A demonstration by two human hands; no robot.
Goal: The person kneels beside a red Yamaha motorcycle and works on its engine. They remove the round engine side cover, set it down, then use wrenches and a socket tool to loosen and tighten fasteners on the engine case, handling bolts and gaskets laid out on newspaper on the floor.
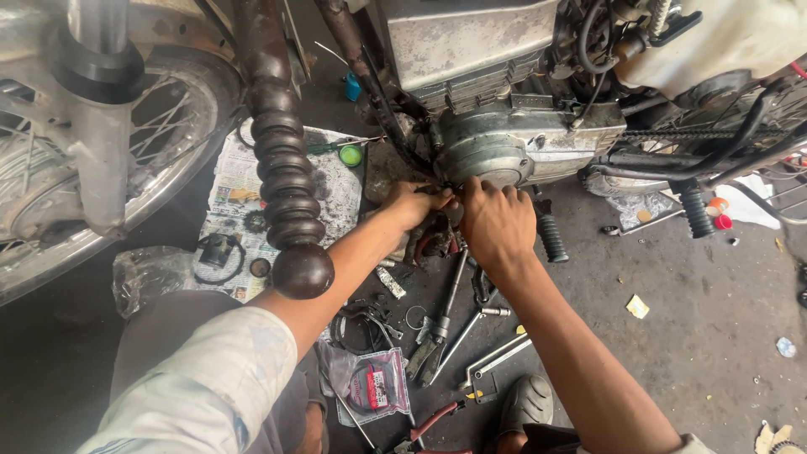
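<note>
Head camera: your left hand (414, 204) and right hand (496, 220) pressed together under the rounded grey metal engine cover (496, 151), fingers curled on something small, perhaps a fastener; I couldn't tell. It might have slipped into the scattered steel tools (445, 324) below.

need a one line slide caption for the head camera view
Left hand and right hand work under a motorcycle engine cover, tools scattered on the floor.

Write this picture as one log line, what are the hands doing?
left hand: under engine case | right hand: beside it, same spot | tools: on floor
</note>
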